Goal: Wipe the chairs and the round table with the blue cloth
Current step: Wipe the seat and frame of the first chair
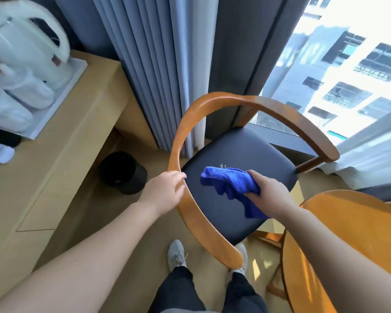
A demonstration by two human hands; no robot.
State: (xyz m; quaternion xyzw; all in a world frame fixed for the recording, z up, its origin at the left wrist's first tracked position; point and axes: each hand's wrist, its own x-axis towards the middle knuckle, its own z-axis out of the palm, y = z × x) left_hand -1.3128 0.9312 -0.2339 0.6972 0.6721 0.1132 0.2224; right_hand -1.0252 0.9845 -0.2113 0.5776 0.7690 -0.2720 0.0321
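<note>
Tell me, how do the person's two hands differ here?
The left hand holds the chair's curved wooden rail; the right hand grips the bunched blue cloth. The left sits at the chair's edge, the right over its dark seat. Both reach forward to the same chair.

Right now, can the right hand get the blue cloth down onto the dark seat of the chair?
Probably yes. The right hand holds the blue cloth over the seat, inside the curved wooden rail, and nothing lies between them. The left hand only holds the rail.
</note>
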